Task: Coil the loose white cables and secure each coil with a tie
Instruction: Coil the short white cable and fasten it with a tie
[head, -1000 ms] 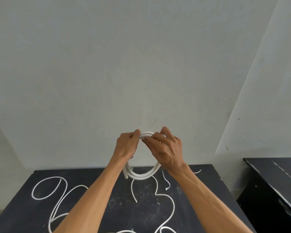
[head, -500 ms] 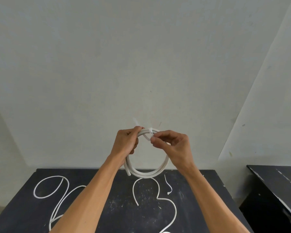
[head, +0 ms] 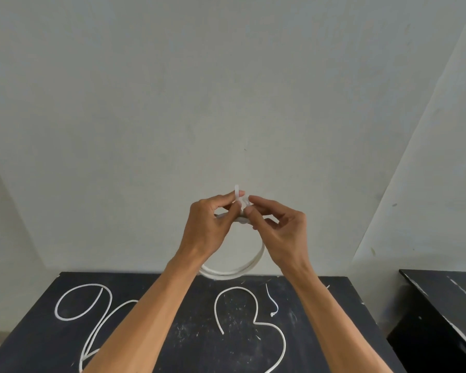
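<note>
Head view is showing you a black table (head: 172, 332) below your arms, and loose white cables are lying on it: one looping cable (head: 84, 302) at the left, partly hidden under your left forearm, and one curved cable (head: 256, 319) in the middle between your forearms. A thin spare tie (head: 271, 302) is lying just beside this middle cable, on its right. A second dark table (head: 441, 292) is standing at the far right, apart from the first, and a plain pale wall is filling the background.

You are holding the coil (head: 234, 271) in the air above the far edge of the table. Its ring is hanging downward from your fingers, standing nearly upright and facing you. The white tie (head: 237, 193) at the top of the coil is pointing straight up.

Your left hand (head: 210, 224) is pinching the tie between thumb and forefinger. Your right hand (head: 277, 230) is pinching it from the other side, with the other fingers curled loosely. Both forearms are reaching forward and up, and the fingertips are almost meeting.
</note>
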Demonstrator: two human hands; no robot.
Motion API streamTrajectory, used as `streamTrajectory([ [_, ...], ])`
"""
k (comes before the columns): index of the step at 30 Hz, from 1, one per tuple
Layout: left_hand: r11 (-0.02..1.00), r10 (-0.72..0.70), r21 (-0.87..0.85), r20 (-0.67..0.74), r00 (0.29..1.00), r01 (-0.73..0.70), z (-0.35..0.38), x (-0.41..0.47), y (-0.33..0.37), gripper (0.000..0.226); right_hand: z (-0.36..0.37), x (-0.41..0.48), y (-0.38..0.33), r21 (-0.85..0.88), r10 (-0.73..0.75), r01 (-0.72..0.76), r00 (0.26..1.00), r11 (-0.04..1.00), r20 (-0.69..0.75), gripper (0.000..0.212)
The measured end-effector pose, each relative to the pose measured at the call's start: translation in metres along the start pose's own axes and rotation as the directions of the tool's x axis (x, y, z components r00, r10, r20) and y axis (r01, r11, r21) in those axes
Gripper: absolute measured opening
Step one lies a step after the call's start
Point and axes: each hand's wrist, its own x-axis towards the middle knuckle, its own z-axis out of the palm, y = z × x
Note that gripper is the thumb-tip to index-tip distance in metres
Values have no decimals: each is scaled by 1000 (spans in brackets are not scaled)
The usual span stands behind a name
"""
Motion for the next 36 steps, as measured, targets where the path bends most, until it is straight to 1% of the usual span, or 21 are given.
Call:
streamTrajectory([
  [3, 997, 70, 26, -37, 997, -69, -2, 2, 2, 26, 5, -1, -6, 76, -15, 17, 999, 997, -28, 21],
  [6, 985, 163, 71, -56, 985, -159, -6, 3, 6, 25, 8, -1, -12, 128, -29, 37, 998, 991, -63, 16],
  [9, 957, 266, 135, -50, 963, -257, -7, 3, 12, 22, 10, 2, -17, 123, -63, 77, 992, 989, -109, 15],
  [14, 924, 340, 194, -30, 940, -329, -8, 5, 18, 24, 12, 2, -20, 124, -102, 118, 986, 985, -130, 13],
  [20, 919, 350, 191, 13, 937, -345, -10, 6, 21, 26, 14, -1, -26, 141, -133, 147, 985, 979, -105, 16],
  [23, 898, 380, 233, 15, 925, -372, -12, 6, 24, 24, 13, -1, -29, 156, -128, 144, 986, 977, -109, 16],
  [27, 884, 379, 288, 17, 925, -368, -14, 8, 30, 22, 13, 1, -32, 169, -135, 154, 984, 974, -118, 16],
  [31, 881, 378, 288, 48, 925, -375, -16, 7, 35, 22, 13, 0, -32, 174, -141, 161, 983, 971, -121, 16],
  [36, 874, 387, 296, 55, 920, -385, -16, 6, 40, 23, 12, 2, -32, 133, -145, 159, 983, 978, -109, 15],
])
